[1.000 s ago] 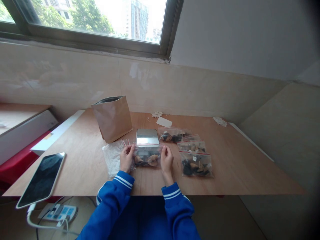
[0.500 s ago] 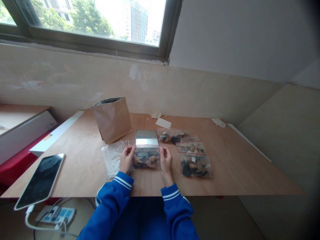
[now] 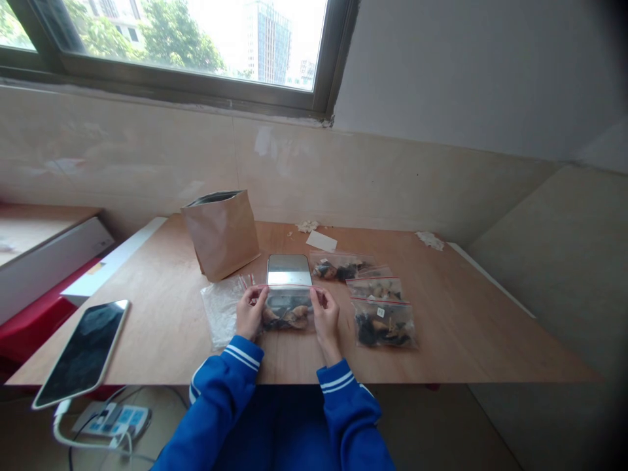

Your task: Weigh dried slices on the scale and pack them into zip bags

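A clear zip bag (image 3: 287, 313) with dark and tan dried pieces stands on the wooden table (image 3: 441, 347), held upright by both hands. My left hand (image 3: 249, 313) pinches its top left corner at the red seal strip. My right hand (image 3: 325, 317) pinches the top right corner. Just behind the bag lies a small flat scale with a shiny metal top (image 3: 289, 269). Both arms wear blue sleeves with white cuff stripes.
Three filled zip bags (image 3: 383, 322) lie to the right of my hands. A pile of empty clear bags (image 3: 222, 307) lies to the left. A brown paper bag (image 3: 222, 231) stands open behind. A tablet (image 3: 81, 352) overhangs the table's left front edge, with a power strip (image 3: 115, 417) below.
My fingers have slid slightly inward along the bag's top edge, and the bag stands a little more upright. Nothing else on the table has moved.
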`<state>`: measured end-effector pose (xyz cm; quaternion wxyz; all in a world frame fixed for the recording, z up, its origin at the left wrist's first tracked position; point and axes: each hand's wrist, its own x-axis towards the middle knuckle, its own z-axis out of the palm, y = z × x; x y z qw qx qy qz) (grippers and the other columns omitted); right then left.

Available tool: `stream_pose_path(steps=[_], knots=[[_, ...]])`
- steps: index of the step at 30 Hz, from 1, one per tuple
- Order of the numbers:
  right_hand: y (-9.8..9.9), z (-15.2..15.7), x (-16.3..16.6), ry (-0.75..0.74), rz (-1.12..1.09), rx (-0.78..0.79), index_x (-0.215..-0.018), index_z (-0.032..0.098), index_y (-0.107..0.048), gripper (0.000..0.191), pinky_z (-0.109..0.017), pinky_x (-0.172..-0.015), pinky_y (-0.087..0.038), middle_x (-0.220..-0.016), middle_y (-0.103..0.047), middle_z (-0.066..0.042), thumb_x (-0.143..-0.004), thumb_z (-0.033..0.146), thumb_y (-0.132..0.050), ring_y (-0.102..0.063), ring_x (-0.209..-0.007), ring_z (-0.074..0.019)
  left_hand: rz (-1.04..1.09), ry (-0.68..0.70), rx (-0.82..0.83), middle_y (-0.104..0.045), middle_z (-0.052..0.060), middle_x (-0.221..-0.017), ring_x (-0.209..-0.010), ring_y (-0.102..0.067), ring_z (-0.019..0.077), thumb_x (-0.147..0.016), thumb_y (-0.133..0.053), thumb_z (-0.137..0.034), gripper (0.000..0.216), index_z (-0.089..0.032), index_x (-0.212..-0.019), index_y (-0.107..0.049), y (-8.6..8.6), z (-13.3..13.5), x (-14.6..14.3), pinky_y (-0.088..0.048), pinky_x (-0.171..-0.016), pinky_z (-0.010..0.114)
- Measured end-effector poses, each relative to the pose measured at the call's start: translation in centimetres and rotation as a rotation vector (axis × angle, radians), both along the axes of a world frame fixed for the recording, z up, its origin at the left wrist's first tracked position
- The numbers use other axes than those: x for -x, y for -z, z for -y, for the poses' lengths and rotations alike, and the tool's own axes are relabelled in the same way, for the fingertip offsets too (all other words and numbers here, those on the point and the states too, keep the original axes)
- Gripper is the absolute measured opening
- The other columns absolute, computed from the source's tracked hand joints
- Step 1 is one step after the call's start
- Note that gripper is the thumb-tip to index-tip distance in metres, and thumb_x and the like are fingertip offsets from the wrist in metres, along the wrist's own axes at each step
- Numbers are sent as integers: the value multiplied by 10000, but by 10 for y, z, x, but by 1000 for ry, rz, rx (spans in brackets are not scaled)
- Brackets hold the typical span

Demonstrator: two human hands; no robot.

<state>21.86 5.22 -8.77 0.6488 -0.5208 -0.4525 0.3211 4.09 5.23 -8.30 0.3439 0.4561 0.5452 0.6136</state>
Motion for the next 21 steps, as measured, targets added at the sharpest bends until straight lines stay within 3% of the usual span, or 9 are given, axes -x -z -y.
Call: stream_pose_path(steps=[5,9,13,21], knots=[[-1,1,1,22,13,8,-908,141,-682,368,-310,-756,-508,-859,-711,-76,-813,494,-636,-645,-812,-198,26,-18,-9,-693,47,-802,-723,-600,161,-747,-673,-517,372,-153,-822,-694,-2,1,-1,-458,-665,258],[-4,2,3,-41,-26,17,-900,143,-682,372,-311,-743,-517,-842,-718,-73,-804,501,-647,-657,-795,-199,96,53,1,-696,41,-784,-693,-604,151,-733,-698,-504,369,-147,-826,-701,-4,1,-2,-464,-630,244],[-4,3,4,-109,-47,34,-858,151,-701,338,-319,-750,-524,-847,-731,-75,-767,476,-696,-669,-799,-205,164,127,14,-725,52,-804,-758,-654,178,-712,-739,-468,362,-140,-863,-709,-4,2,-3,-504,-700,269],[-3,2,2,-95,-76,32,-835,161,-714,296,-309,-714,-519,-796,-723,-56,-736,439,-723,-658,-746,-186,179,124,33,-733,55,-795,-746,-666,180,-701,-751,-470,374,-134,-862,-716,-4,3,-2,-513,-700,272]])
